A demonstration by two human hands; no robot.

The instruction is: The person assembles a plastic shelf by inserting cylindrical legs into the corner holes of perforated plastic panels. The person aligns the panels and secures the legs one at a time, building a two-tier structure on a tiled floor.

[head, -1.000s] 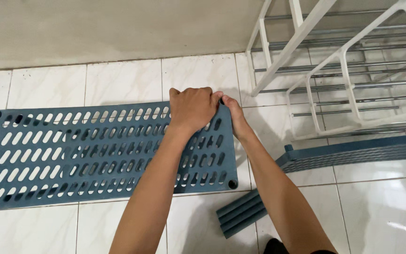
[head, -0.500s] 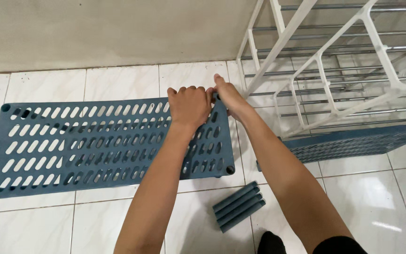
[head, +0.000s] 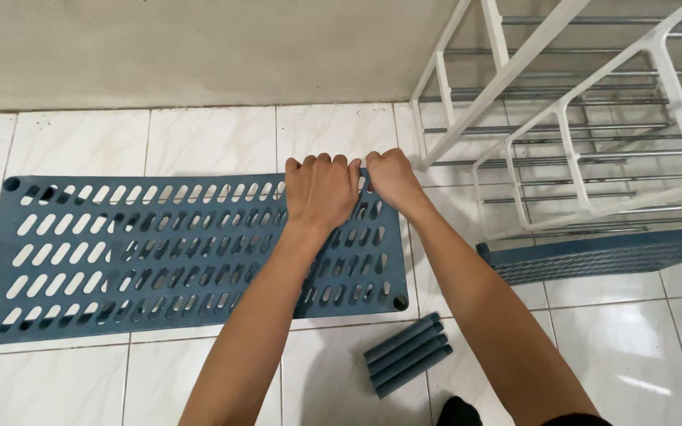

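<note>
1. Head view: slotted blue shelf panel (head: pixel 151 252) lies flat on the tiled floor (head: pixel 633 339), its long axis running left-right.
2. Left hand (head: pixel 321 189) and right hand (head: pixel 388 177) are fisted side by side, touching, at its far right corner.
3. Half a second ago the right hand reached past that corner; now it is drawn back beside the left.

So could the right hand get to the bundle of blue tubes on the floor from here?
Probably yes: the blue tubes lie on bare tile beside the right forearm, uncovered; the right hand would have to leave the blue shelf panel.
</note>
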